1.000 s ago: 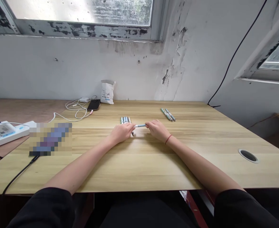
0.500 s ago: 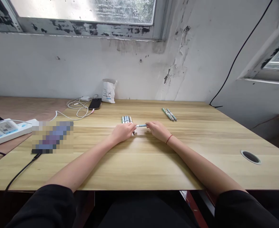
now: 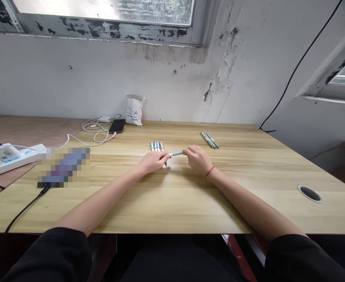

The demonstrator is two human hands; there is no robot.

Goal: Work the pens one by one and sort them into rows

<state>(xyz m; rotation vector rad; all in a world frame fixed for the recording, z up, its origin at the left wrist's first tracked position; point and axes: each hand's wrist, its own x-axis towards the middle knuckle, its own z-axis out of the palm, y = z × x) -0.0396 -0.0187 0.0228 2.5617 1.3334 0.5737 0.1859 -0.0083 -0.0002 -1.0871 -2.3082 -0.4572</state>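
Observation:
Between my two hands, just above the table, is a slim blue-and-white pen [image 3: 177, 154], tilted slightly up to the right. My left hand [image 3: 154, 162] is closed on its white end, and my right hand [image 3: 198, 158] pinches the blue end. Behind my left hand lies a row of several pens [image 3: 157, 146], their near parts covered by that hand. A dark pen tip pokes out below my left fingers; which pen it belongs to I cannot tell. Farther right, a small group of green and grey-blue pens [image 3: 209, 140] rests on the table.
At the back left stand a white packet [image 3: 135, 110] and a black phone [image 3: 117, 125] with a coiled white cable [image 3: 97, 131]. A blurred-out device [image 3: 65, 166] and a white power strip [image 3: 16, 158] are at the left. A round cable hole [image 3: 309, 194] sits at the right.
My right hand has moved slightly right, its fingers more raised, and the pen's blue end now tilts upward. My left hand keeps its hold. The view has shifted a little.

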